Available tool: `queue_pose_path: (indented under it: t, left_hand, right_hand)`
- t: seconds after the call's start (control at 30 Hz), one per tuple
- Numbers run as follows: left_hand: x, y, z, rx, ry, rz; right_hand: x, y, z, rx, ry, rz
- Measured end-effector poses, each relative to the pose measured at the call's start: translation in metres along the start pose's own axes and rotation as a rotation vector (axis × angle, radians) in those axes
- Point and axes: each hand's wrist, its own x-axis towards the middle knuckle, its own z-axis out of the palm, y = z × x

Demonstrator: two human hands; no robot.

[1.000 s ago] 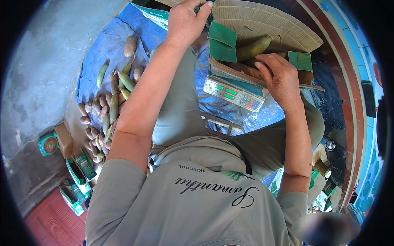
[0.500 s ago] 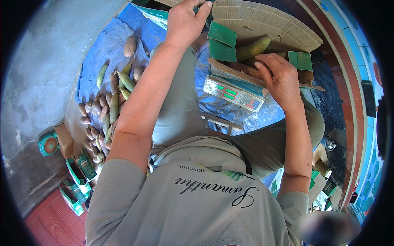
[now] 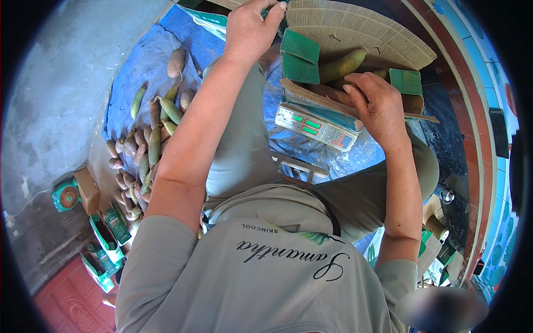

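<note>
A long green-yellow fruit [image 3: 342,65] is lying in the open cardboard box [image 3: 355,33], long axis slanting up to the right. It is nearest the right hand [image 3: 377,105], just below it, loosely curled on the box rim, empty. The left hand [image 3: 250,28], farther off, is pinching the box's far-left flap.

There is one view only, from a camera on the person's head, looking steeply down over their grey shirt [image 3: 261,277] and both forearms. It sits close to the body; the fisheye bends the edges, taking in the blue tarp [image 3: 139,61], the cardboard box [image 3: 355,39] and the scale [image 3: 313,126] ahead.
</note>
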Motion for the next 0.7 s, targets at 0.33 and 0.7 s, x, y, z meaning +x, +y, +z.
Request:
queue_pose_path:
  t: [0.33, 0.7]
  left_hand:
    - [0.0014, -0.0051, 0.0018, 0.013, 0.017, 0.044]
    - [0.0014, -0.0055, 0.0016, 0.011, 0.038, 0.064]
  right_hand:
    - [-0.0001, 0.0005, 0.0007, -0.009, 0.001, -0.005]
    - [0.0004, -0.0005, 0.0006, -0.008, -0.021, 0.001]
